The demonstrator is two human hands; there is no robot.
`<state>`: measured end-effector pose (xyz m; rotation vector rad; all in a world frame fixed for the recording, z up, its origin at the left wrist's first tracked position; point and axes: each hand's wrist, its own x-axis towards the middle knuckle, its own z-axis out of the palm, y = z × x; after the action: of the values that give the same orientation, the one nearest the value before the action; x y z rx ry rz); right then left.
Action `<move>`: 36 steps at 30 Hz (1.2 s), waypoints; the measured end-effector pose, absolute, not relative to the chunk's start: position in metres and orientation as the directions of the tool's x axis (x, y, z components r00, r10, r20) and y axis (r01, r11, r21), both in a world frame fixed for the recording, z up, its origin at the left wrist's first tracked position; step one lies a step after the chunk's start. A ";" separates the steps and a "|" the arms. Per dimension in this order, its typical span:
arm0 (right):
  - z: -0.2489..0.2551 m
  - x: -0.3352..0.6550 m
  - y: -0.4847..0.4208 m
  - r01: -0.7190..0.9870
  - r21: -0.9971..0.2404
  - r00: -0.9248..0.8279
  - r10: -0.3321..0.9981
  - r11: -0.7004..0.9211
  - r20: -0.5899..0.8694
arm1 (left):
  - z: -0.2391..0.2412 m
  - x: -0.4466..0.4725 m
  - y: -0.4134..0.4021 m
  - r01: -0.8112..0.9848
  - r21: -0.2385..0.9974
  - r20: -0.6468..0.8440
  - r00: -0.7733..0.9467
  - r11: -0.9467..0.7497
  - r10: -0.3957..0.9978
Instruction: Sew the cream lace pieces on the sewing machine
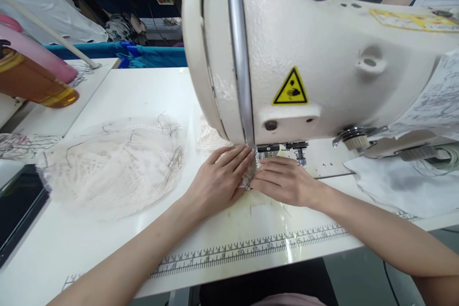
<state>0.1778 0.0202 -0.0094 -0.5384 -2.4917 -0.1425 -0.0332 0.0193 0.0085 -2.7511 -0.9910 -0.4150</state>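
Observation:
A small piece of pale lace-like fabric [248, 180] with a dotted edge lies under the head of a white sewing machine [315, 71]. On its left side rests my left hand [220, 177], fingers stretched out together and lying flat over it. My right hand [285, 181] is closed, fingers bent and pinching the fabric's right edge beside the presser foot area. The needle is hidden behind the machine head and my fingers. More cream fabric [211, 137] shows behind my left hand.
A heap of sheer cream fabric with loose threads [118, 167] lies left. A dark phone-like device [21, 205], an amber bottle [39, 79] and a pink bottle [53, 57] stand farther left. White cloth [401, 186] lies right. A printed ruler [247, 248] runs along the front edge. Co-workers sit behind.

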 end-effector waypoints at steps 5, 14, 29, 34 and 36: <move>-0.009 0.182 0.022 0.436 -0.016 -0.746 0.371 0.900 0.554 | 0.009 -0.028 0.017 0.663 -0.122 0.338 0.727 -0.738 0.597; -0.001 0.188 0.028 0.500 0.077 -0.751 0.387 0.863 0.535 | 0.011 -0.023 0.013 0.698 -0.134 0.336 0.700 -0.704 0.630; 0.017 0.194 0.027 0.657 0.215 -0.704 0.487 0.722 0.516 | 0.008 -0.023 0.012 0.691 -0.110 0.305 0.707 -0.714 0.638; 0.013 0.194 0.030 0.584 0.040 -0.728 0.500 0.811 0.470 | 0.008 -0.024 0.012 0.579 -0.138 0.395 0.776 -0.803 0.492; 0.008 0.194 0.030 0.534 -0.020 -0.743 0.480 0.846 0.466 | 0.009 -0.025 0.013 0.579 -0.126 0.414 0.768 -0.805 0.488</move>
<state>0.1936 0.0302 0.0079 -0.7467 -2.5589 -0.1583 -0.0247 0.0130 0.0088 -2.7176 -0.8346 -0.5365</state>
